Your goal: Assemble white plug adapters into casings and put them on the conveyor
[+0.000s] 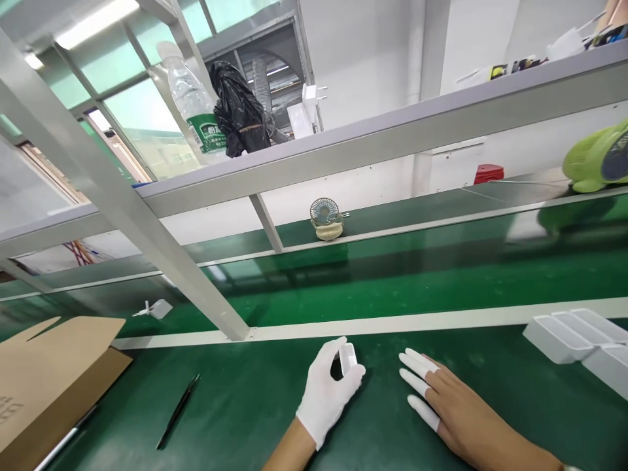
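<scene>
My left hand (330, 392), in a white glove, pinches a small white plastic housing (348, 359) between thumb and fingers, at the green work surface. The housing looks hollow, with its open side turned up toward me. My right hand (449, 409) wears white finger cots on several fingers. Its fingers are stretched out and apart over the green surface, a short way right of the housing, and nothing is in them. Several white open-topped plastic housings (564, 337) stand together at the right edge. Black tweezers (178, 412) lie to the left of my left hand.
A cardboard box (59, 386) stands at the left. Beyond a pale rail (392, 324) runs a green belt (417, 281) bearing a white plug-like piece (159, 309). A slanted metal post (147, 232) and overhead shelf (373, 140) frame the bench. Small fans (328, 219) stand farther back.
</scene>
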### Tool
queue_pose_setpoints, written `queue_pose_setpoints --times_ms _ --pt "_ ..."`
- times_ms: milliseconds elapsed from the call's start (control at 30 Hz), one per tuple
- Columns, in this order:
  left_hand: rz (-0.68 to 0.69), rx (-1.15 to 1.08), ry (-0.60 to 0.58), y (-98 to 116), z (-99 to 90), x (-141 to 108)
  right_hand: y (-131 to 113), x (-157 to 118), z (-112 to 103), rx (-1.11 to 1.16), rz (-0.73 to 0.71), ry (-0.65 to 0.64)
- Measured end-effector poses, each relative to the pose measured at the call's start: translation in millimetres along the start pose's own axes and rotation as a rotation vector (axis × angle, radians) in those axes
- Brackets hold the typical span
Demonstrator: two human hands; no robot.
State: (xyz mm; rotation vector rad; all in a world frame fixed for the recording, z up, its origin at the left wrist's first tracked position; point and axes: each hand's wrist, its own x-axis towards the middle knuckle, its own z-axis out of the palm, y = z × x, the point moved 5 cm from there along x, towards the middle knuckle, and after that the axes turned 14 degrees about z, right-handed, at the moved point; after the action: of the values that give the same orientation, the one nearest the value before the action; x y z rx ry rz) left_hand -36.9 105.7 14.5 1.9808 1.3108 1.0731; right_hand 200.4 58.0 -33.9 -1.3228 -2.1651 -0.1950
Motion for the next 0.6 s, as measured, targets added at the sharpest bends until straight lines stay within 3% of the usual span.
queue_pose_setpoints --times_ms 167,367,600 --pt "-0.026 -0.005 -0.015 1 0.1 0 0 0 1 -0.024 -0.039 0.053" --pt "-0.083 -0.023 -0.054 4 2.2 -3 15 -15 20 -0.028 -0.088 0.079" --pt "-0.052 -0.071 -0.033 3 2.8 -10 15 -17 18 -0.115 -0.254 0.260"
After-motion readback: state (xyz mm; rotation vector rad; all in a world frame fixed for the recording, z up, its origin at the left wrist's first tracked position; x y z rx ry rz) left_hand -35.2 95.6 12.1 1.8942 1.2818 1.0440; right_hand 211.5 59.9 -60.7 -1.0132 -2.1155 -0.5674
